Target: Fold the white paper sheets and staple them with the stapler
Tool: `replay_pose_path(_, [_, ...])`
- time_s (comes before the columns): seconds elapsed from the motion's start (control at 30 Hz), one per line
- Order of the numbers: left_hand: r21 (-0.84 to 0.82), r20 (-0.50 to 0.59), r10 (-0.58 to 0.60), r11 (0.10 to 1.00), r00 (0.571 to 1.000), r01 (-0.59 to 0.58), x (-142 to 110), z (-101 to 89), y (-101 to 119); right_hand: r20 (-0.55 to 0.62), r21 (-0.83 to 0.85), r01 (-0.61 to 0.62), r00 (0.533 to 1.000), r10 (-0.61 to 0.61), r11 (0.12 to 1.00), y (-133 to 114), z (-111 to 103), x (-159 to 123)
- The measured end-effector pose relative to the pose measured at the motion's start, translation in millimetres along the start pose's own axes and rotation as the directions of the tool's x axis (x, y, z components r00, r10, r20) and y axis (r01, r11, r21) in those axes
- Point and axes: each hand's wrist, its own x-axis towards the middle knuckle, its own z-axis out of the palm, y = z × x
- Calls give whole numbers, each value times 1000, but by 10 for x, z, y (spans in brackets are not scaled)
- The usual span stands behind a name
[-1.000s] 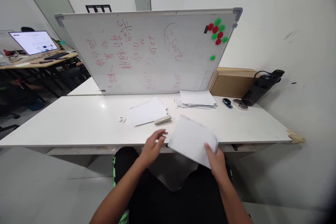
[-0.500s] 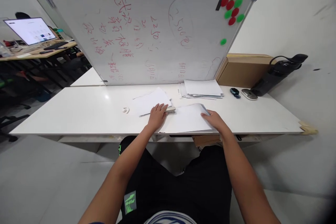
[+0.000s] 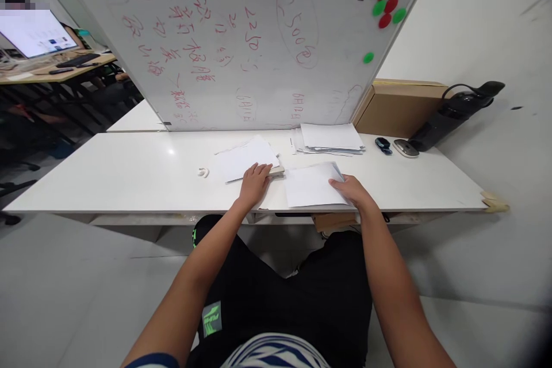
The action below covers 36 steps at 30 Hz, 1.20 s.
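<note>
My left hand [image 3: 254, 183] lies closed over a pale stapler [image 3: 278, 172], whose front end sticks out to the right of the fingers. Under and behind that hand, a white sheet of paper [image 3: 244, 156] rests on the desk. My right hand [image 3: 351, 190] pinches the right edge of a few stacked sheets [image 3: 313, 185], thumb on top. The sheets' left edge meets the stapler's front end; whether it lies between the jaws I cannot make out. A small white curved object [image 3: 203, 172] sits left of the paper.
A paper stack [image 3: 332, 137] lies at the back of the white desk [image 3: 129, 175], before a leaning whiteboard [image 3: 267, 86]. Rightward stand a cardboard box [image 3: 399, 109], a black bottle [image 3: 448, 118], a mouse [image 3: 406, 148] and a small dark watch-like item [image 3: 383, 145].
The sheets in my right hand have straightened, their far right corner curling less, and their left edge now stands against the stapler's end. My left hand stays on the stapler. The view has shifted slightly.
</note>
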Motion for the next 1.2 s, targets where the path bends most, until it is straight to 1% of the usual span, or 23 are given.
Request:
replay_pose_path(0.13, [-6, -4, -5, 1000, 1000, 5, -5, 0, 6, 4, -23, -11, 1000, 11, 1000, -25, 4, -9])
replay_pose_path(0.27, [-11, 7, -17, 1000, 1000, 17, -10, -2, 11, 1, -2, -40, 999, 40, 999, -24, -6, -14])
replay_pose_path(0.37, [-10, 9, -27, 1000, 1000, 27, -10, 3, 10, -19, 18, -40, 999, 40, 999, -17, -9, -19])
replay_pose_path(0.47, [-7, 4, -24, 1000, 1000, 24, -8, 15, 3, -9, 29, -41, 999, 41, 999, -21, -8, -29])
replay_pose_path(0.7, [-20, -10, 8, 1000, 1000, -8, -18, 14, 4, 16, -52, -47, 999, 48, 998, -24, -6, -10])
replay_pose_path(0.97, [-25, 23, 4, 1000, 1000, -4, -23, -11, 22, 44, -68, 2, 999, 1, 998, 20, 8, 21])
replay_pose_path(1.1, [-26, 16, 25, 999, 1000, -25, -20, -8, 11, 42, -106, 21, 999, -16, 994, 17, 20, 14])
replay_pose_path(1.2, [-23, 1, 25, 999, 1000, -25, -16, -6, 5, 44, -103, 18, 999, -13, 995, 4, 27, -3])
